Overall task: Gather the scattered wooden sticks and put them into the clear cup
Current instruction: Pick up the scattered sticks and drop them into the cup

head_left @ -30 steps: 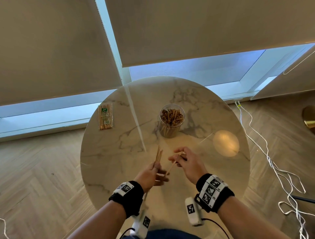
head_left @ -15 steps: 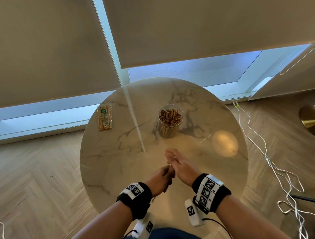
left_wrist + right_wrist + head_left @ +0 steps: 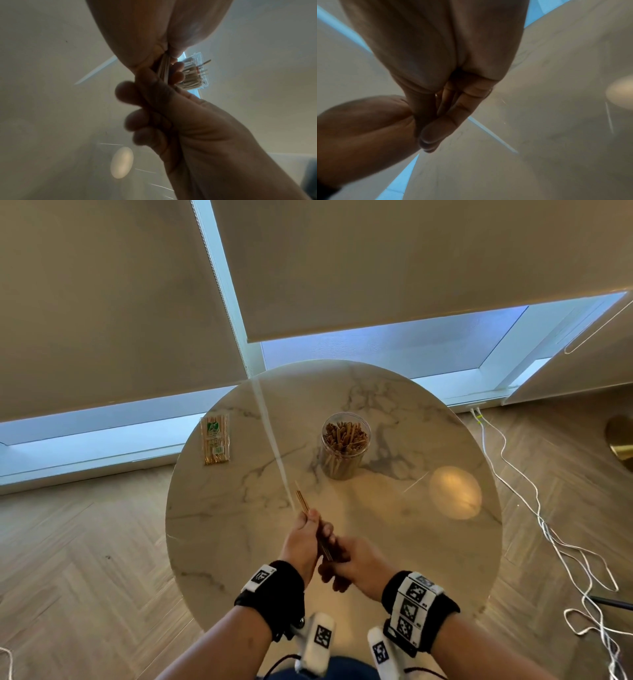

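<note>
A clear cup [image 3: 344, 446] packed with wooden sticks stands upright near the middle of the round marble table [image 3: 219, 515]. In front of it, my left hand [image 3: 313, 525] grips a bundle of wooden sticks [image 3: 302, 501] whose tips point up and away to the left. My right hand [image 3: 337, 563] sits just behind and to the right, fingers curled round the bundle's lower end. The left wrist view shows the sticks [image 3: 164, 67] running from my left palm into the right hand's curled fingers [image 3: 135, 121], with the cup [image 3: 195, 73] beyond. The right wrist view shows only blurred fingers [image 3: 440, 121].
A sealed packet of sticks [image 3: 215, 440] lies at the table's far left edge. A round light reflection [image 3: 455, 493] shows on the right of the tabletop. White cables [image 3: 548, 535] trail over the wooden floor to the right. Window blinds hang behind the table.
My right hand brought a stick it had picked up to the left hand's bundle. Both hands drew together and nearer my body, and the bundle now tilts up and to the left.
</note>
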`<state>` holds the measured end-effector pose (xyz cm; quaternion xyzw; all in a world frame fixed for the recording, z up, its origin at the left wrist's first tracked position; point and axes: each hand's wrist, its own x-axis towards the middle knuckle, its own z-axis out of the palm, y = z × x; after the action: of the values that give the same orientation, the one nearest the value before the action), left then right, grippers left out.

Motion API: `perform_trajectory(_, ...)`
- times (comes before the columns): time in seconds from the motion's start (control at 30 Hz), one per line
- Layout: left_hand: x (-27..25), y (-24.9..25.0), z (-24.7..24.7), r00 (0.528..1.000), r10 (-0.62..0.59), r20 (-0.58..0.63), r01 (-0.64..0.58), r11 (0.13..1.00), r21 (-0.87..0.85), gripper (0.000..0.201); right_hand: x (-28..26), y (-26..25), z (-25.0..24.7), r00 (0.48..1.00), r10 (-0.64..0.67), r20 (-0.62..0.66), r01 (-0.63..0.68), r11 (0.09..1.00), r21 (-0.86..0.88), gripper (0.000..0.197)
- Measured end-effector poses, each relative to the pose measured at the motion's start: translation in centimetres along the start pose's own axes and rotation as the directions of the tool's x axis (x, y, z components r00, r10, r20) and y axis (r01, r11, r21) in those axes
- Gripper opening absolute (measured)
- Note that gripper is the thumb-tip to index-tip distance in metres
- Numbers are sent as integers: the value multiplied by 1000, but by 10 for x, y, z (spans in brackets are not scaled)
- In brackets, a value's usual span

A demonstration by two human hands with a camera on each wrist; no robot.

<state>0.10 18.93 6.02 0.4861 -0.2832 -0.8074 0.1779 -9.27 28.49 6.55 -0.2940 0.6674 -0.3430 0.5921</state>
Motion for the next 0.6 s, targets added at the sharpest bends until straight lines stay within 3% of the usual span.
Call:
perform_trajectory(0.1, -5, 1, -2, 996, 81, -26, -77, 989, 127, 27, -3, -3, -1, 1000, 22, -22, -26, 975, -218, 35)
perform_trajectory(0.2, -17, -6, 4, 998, 2, 69, -17, 978, 209, 31, -2, -6, 4, 998, -39, -39, 34, 993, -115, 19)
perform_trajectory(0.27, -19, -13, 6, 994, -8, 111, -21, 967, 254, 28, 3, -4, 6, 994, -50, -97, 36, 989, -143, 21)
perform_trajectory(0.37, -6, -12, -3, 995, 101, 15, -101, 955, 280, 24, 5, 7, 5, 996, -16, -87, -7, 966, -260, 22)
perform_trajectory(0.43, 5, -5, -14, 978, 202, -56, -177, 938, 297, 37, 4, 18, 2, 997, 32, -65, -52, 938, -341, 25)
perform_trajectory(0.6, 9, 2, -24, 933, 350, 87, -322, 700, 637, 10, -1, 25, 7, 994, 85, -64, -99, 956, -277, 24)
